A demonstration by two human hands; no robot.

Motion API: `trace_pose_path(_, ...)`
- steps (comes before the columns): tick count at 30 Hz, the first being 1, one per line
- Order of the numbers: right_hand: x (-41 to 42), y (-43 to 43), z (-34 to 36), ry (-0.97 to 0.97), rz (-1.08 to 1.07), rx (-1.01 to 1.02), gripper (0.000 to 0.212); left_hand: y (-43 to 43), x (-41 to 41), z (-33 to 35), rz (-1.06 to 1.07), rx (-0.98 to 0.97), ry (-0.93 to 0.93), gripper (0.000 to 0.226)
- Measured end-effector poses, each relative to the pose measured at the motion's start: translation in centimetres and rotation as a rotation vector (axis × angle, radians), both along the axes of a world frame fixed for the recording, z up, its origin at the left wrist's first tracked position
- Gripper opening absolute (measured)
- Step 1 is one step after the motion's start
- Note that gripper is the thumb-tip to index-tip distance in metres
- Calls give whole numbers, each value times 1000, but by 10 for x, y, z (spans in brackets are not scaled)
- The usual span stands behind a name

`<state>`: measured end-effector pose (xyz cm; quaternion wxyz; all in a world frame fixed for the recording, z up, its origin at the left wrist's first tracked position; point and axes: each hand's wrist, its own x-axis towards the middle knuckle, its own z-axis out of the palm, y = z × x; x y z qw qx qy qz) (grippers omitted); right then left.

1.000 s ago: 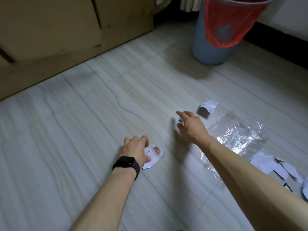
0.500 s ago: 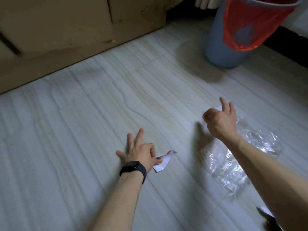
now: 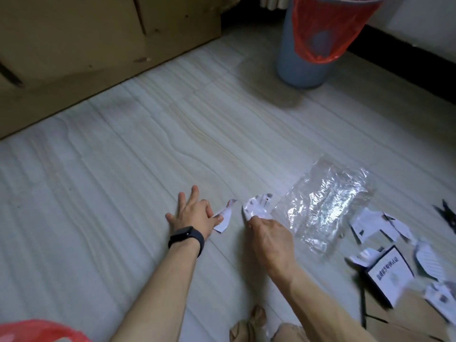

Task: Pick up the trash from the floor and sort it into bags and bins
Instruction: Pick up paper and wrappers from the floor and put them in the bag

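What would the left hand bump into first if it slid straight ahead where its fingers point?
Nothing close. Ahead of the left hand, which pinches a paper scrap at its thumb side, lies bare floor. Farther on it would probably reach the cardboard box, though depth is hard to judge.

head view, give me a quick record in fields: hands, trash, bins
left hand: left hand pinches a small paper scrap low over the floor, other fingers spread
right hand: right hand grips a crumpled paper piece, just right of that scrap
plastic: clear plastic sheet lying on the floor, right of the right hand
loose trash: torn pieces scattered at far right, not picked up
bin: blue bin at the back, lined with a red bag
other bag: second red bag, bottom left, partly in view
wrist: black watch on the left
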<state>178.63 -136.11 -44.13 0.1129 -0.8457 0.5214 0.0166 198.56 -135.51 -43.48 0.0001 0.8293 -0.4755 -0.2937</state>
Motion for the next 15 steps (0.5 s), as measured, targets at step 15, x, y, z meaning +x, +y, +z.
trace_pose_path(15, -96, 128, 188, -94, -269, 299, 8, 159, -63, 165, -129, -101, 268, 39)
